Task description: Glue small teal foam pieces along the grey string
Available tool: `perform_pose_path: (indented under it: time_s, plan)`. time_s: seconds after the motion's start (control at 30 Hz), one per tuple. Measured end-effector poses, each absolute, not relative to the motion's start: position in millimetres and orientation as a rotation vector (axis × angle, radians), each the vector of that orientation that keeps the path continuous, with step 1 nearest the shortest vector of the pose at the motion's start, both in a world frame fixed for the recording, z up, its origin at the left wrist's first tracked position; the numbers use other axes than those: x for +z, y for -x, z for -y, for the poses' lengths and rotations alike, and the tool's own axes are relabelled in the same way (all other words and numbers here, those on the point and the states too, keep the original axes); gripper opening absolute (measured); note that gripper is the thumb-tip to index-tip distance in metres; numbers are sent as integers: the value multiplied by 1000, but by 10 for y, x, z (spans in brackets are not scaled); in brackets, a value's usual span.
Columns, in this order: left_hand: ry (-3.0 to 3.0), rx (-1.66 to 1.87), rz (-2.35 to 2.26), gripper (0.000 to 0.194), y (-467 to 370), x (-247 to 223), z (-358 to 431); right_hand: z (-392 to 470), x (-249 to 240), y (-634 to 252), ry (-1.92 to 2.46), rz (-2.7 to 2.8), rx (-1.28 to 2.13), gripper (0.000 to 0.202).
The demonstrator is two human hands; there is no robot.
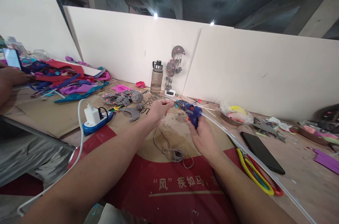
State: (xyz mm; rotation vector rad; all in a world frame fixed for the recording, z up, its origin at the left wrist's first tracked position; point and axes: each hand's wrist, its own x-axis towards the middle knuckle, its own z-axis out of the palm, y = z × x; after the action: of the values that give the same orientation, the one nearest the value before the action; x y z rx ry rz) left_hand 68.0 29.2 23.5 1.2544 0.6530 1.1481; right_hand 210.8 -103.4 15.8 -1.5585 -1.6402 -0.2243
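My right hand (203, 135) is wrapped round the handle of a blue hot glue gun (195, 111), whose nozzle points left. From the gun's back a long clear glue stick (254, 150) runs down to the lower right. Fingers pinched, my left hand (159, 109) is right by the nozzle; what it holds is too small to make out. A bit of teal shows between fingertips and nozzle. Below both hands, a coil of grey cord (177, 154) lies on the red and tan board (127, 181).
Grey felt pieces (123, 98), a bottle (156, 78) and a small clock (170, 93) stand behind. Scissors (255, 172) and a phone (262, 152) lie right. A power strip (97, 122) sits left, near coloured felt scraps (76, 88) and another person's hand (12, 77).
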Motion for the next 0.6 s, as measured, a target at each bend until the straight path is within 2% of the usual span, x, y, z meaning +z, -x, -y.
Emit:
perform_pose_path:
  time_s: [0.6]
  plan:
    - [-1257, 1155, -639, 31, -664, 240, -289, 1045, 179, -2099, 1561, 1634, -240, 35]
